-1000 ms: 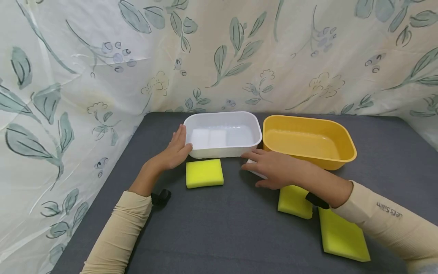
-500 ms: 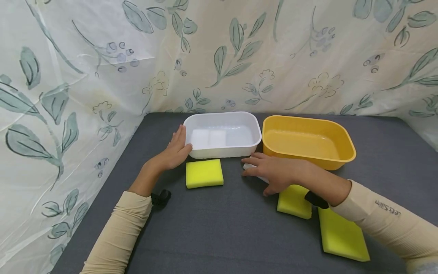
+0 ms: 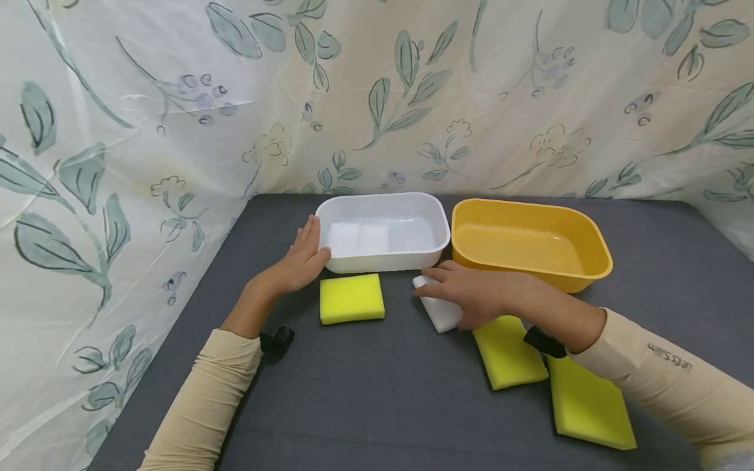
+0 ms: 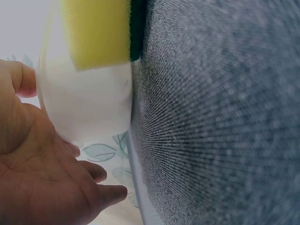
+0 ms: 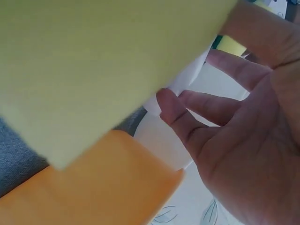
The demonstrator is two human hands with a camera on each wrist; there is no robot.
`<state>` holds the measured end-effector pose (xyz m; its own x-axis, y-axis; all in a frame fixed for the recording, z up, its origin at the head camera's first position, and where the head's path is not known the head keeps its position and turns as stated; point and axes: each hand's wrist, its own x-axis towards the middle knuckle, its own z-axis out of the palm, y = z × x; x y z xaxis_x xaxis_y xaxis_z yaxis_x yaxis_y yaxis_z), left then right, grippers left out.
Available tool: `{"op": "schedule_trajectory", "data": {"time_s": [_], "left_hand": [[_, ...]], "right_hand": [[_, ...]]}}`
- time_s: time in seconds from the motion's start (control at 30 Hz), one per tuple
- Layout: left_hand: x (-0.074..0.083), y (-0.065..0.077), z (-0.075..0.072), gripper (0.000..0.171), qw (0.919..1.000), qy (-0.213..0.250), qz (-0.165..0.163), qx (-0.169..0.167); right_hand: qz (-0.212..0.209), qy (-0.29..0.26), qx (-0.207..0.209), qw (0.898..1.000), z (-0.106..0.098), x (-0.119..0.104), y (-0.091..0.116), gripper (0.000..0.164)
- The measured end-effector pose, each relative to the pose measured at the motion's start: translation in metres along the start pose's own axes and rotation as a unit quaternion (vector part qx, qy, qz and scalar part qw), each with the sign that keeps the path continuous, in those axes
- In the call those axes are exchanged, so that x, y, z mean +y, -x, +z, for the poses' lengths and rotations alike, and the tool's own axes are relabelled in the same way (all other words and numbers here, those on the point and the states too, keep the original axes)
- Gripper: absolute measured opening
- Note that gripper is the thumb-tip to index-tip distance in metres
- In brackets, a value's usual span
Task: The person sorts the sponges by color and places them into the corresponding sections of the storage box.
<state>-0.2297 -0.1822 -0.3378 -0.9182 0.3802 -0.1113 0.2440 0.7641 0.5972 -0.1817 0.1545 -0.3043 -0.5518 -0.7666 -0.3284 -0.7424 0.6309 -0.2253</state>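
Your right hand (image 3: 471, 294) bends over a white sponge block (image 3: 442, 314) at 1 o'clock on the gray cloth (image 3: 377, 386), thumb and fingertips gripping its sides; whether the block is lifted, the views do not tell. At 11 o'clock your left hand (image 3: 297, 261) grips nothing, its fingers extended against the 9 o'clock end of the white plastic basin (image 3: 383, 263), where two more white blocks (image 3: 374, 239) lie side by side. The yellow plastic basin (image 3: 530, 242) stands beside it at 1 o'clock, farther out than the block. A yellow scouring sponge (image 3: 352, 299) lies at 12 o'clock, dark green pad (image 4: 137, 30) down; a second yellow sponge (image 3: 509, 356) at 2 runs partly beneath your right hand, and a third yellow sponge (image 3: 592, 405) rests between 2 and 3. The block should prove light, soft and hardly slippery, though a hard pinch may dent or tear it: hold it by its long edges, thumb opposite fingers, with light, even pressure
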Motion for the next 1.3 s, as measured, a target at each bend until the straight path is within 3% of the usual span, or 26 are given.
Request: {"op": "schedule_trajectory", "data": {"time_s": [0.17,0.37,0.47,0.67,1.0,1.3], "left_hand": [[0.000,-0.001,-0.001,0.075,1.0000,-0.002,-0.002,-0.001],[0.001,-0.002,-0.001,0.075,1.0000,0.001,-0.003,-0.004],[0.001,-0.002,-0.002,0.074,1.0000,0.002,-0.005,-0.005],[0.001,-0.003,-0.002,0.075,0.9999,-0.002,-0.011,-0.006],[0.001,-0.004,-0.003,0.074,0.9999,0.002,-0.010,-0.007],[0.000,-0.004,-0.005,0.075,0.9999,0.007,-0.009,-0.011]], "right_hand": [[-0.020,0.012,0.017,1.000,-0.003,0.000,-0.003,0.068],[0.006,-0.051,-0.011,0.999,-0.002,0.002,-0.005,0.068],[0.009,-0.049,-0.019,0.999,0.000,0.003,-0.006,0.071],[-0.010,-0.027,-0.013,1.000,0.001,0.002,-0.005,0.074],[-0.055,-0.064,-0.022,0.996,-0.008,-0.004,-0.002,0.069],[-0.067,-0.107,-0.017,0.992,-0.025,-0.005,0.001,0.068]]}}
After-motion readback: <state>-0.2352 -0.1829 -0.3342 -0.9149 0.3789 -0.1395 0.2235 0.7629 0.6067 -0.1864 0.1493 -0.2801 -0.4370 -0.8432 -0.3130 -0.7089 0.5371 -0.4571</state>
